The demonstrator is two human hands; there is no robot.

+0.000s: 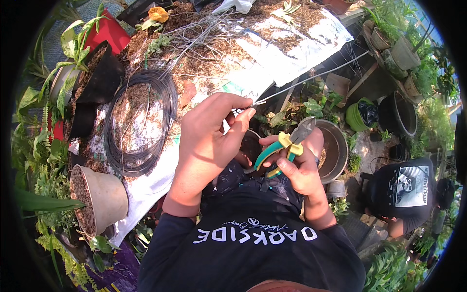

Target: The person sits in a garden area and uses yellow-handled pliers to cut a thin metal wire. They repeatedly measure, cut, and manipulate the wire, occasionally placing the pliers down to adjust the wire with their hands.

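Observation:
My left hand [215, 127] is raised in front of my chest, thumb and forefinger pinched together. Between those fingertips is the near end of a stiff pale grey wire [317, 76], which runs off to the upper right. Small dark strands show at the pinch, too fine to make out. In my right hand [301, 169] lies a pair of pliers [303, 130] with green and yellow handles. Their metal jaws point up and away from me, apart from the wire. A coil of dark wire [169, 109] rests on the white sheet to the left.
Loose wire [197, 34] lies tangled across the soil-strewn white sheet [299, 69]. Plant pots, including a beige pot [109, 202] and a black pot [100, 76], line the left. At right are a round grey pot [343, 153], a green pot [354, 116] and another person [397, 189].

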